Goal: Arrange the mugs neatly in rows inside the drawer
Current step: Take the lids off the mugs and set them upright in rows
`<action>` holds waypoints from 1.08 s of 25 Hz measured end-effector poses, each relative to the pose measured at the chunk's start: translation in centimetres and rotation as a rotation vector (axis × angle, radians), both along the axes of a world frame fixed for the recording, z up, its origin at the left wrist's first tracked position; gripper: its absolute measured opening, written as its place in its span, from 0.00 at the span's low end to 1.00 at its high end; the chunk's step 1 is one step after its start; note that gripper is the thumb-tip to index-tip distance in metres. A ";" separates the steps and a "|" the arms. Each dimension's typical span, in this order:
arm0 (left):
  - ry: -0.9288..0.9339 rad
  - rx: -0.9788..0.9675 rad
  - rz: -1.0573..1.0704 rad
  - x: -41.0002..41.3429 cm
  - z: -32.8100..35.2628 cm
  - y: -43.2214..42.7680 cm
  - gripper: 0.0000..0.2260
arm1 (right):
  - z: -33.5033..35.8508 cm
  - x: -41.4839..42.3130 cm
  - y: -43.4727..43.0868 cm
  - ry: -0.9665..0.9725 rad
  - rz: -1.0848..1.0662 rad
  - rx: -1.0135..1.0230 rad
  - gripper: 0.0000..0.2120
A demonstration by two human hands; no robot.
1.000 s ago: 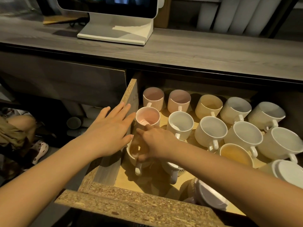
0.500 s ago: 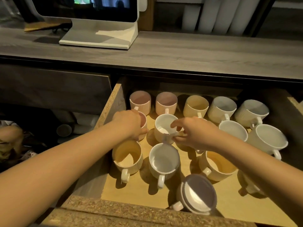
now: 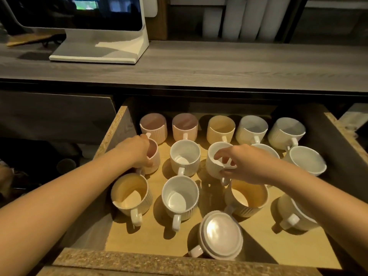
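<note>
Inside the open drawer (image 3: 119, 134), the left hand (image 3: 137, 152) wraps around a pink mug (image 3: 154, 158) in the second row, seemingly gripping it. The right hand (image 3: 245, 164) pinches the near rim of a white mug (image 3: 216, 156) two places along, fingers curled over its edge.

The open drawer (image 3: 199, 257) is seen from above its front edge, close, facing the counter (image 3: 219, 64) behind.
</note>
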State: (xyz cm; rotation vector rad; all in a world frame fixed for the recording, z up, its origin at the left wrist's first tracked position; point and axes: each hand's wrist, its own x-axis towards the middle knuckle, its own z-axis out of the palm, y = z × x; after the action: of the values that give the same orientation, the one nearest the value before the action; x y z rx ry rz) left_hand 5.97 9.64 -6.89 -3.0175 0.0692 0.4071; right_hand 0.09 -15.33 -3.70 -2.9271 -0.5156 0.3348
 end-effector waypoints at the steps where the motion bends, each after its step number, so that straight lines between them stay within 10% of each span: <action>1: -0.023 0.021 0.006 -0.4 0.0 -0.2 0.34 | 0.1 -0.3 -0.4 0.007 0.004 -0.025 0.21; 11: -0.200 -0.024 -0.468 -7.6 3.3 -7.1 0.21 | -1.2 -3.7 -3.2 -0.012 -0.112 -0.236 0.26; 27: -0.035 0.030 -0.401 -9.8 1.7 -7.4 0.29 | -2.5 -3.8 -2.7 0.007 -0.177 -0.165 0.29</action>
State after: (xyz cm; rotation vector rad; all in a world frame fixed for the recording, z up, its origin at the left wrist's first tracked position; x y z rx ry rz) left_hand -3.81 2.27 -5.23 -2.8760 0.6449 0.3111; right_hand -3.73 -18.07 -6.19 -3.0997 -0.2342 0.3814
